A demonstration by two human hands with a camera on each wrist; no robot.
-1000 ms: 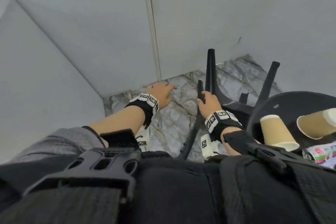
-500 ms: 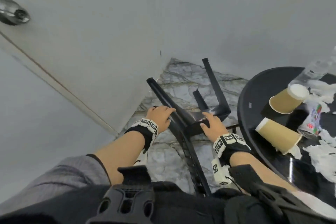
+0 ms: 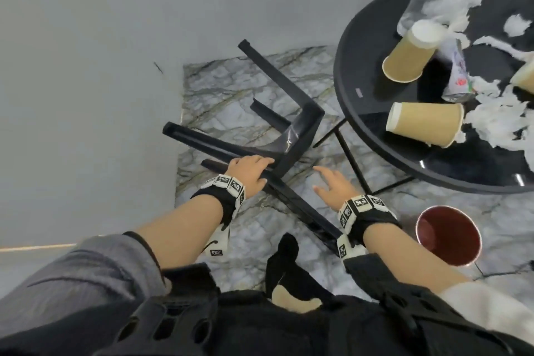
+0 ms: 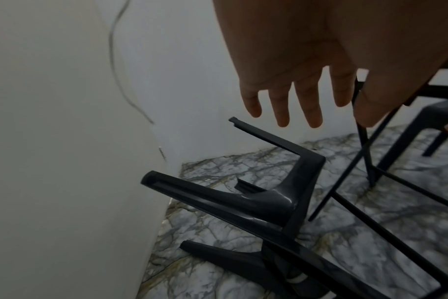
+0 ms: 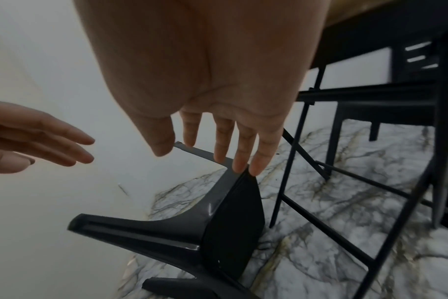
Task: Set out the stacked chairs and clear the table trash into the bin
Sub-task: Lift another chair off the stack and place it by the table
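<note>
Lying tipped on the marble floor (image 3: 289,72) between the wall (image 3: 86,66) and the round table's near edge (image 3: 341,89), the black chair (image 3: 300,130) is overhung by the left hand (image 3: 248,172) and right hand (image 3: 332,185), both spread and released.

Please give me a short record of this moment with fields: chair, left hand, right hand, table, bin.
chair: black chair lies tipped on the marble floor beside the wall, legs pointing sideways
left hand: left hand rests on the chair frame, fingers straight
right hand: right hand open, above the chair, holding nothing
table: round black table with paper cups, torn tissue
bin: red bin on the floor
</note>
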